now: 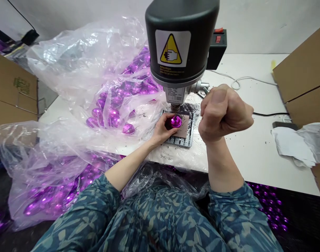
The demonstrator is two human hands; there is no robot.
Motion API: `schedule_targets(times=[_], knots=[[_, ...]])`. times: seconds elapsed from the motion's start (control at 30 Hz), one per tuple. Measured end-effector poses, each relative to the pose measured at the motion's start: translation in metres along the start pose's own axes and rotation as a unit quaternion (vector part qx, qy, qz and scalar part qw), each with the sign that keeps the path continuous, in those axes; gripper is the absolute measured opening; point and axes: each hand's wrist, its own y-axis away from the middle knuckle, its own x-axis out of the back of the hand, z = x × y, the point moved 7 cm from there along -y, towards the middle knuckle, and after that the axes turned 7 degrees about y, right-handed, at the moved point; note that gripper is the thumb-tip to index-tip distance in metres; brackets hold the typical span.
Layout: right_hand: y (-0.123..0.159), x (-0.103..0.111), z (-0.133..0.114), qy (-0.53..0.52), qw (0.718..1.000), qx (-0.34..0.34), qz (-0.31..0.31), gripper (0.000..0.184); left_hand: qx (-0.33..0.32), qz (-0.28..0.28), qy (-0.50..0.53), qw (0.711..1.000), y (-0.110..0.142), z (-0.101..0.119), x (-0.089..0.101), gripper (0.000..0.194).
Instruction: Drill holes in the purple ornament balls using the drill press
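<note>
My left hand (164, 130) pinches a shiny purple bauble-like piece (176, 122) between thumb and fingers. The piece rests on a brownish pad (185, 128) over the metal base plate (190, 141) of a small black drill press (179, 75). Right above the piece is the drill chuck (175, 107); the tip appears to reach its top, though whether it has entered I cannot tell. Raised to the right of the press, my right hand (225, 113) is closed in a fist around the feed lever (204, 87), whose grip is mostly hidden by the fingers.
Clear plastic bags (97, 52) of shiny purple pieces (114, 117) spread over the table's left side and below its edge. Dark shavings litter the white table (244, 147) around the base. Cardboard boxes (304, 73) flank both sides. Cables and white crumpled paper (293, 145) lie right.
</note>
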Motion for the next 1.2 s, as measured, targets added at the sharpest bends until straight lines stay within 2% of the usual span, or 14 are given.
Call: schedule_targets(times=[0.2, 0.33, 0.63, 0.83, 0.93, 1.0, 1.07, 1.13, 1.2], knots=[[0.006, 0.003, 0.003, -0.013, 0.999, 0.030, 0.010, 0.051, 0.006, 0.017, 0.004, 1.000, 0.002, -0.003, -0.001, 0.055], [0.015, 0.005, 0.005, -0.017, 0.999, 0.046, -0.023, 0.051, 0.025, 0.030, 0.019, 0.999, 0.004, -0.009, -0.001, 0.057], [0.017, 0.005, 0.001, -0.056, 0.989, 0.137, -0.004, 0.048, 0.045, 0.042, 0.026, 0.998, 0.006, -0.012, -0.002, 0.058], [0.025, 0.008, -0.003, -0.084, 0.983, 0.157, -0.036, 0.047, 0.038, 0.051, 0.026, 0.998, 0.007, -0.009, -0.002, 0.057], [0.017, 0.006, -0.004, -0.068, 0.990, 0.126, -0.021, 0.047, 0.036, 0.049, 0.022, 0.998, 0.006, -0.009, -0.002, 0.057], [0.001, -0.001, -0.002, -0.038, 0.997, 0.070, -0.007, 0.047, 0.035, 0.047, 0.008, 0.998, 0.004, -0.008, -0.001, 0.058], [-0.019, -0.010, 0.006, -0.005, 1.000, -0.014, -0.001, 0.053, 0.028, 0.056, -0.012, 0.998, 0.003, -0.004, 0.002, 0.058], [-0.035, -0.021, 0.011, 0.005, 0.998, -0.067, -0.016, 0.059, 0.010, 0.076, -0.042, 0.996, 0.010, 0.004, 0.006, 0.056], [-0.045, -0.027, 0.013, 0.030, 0.995, -0.087, -0.027, 0.061, -0.034, 0.080, -0.074, 0.993, 0.028, 0.020, 0.005, 0.054]])
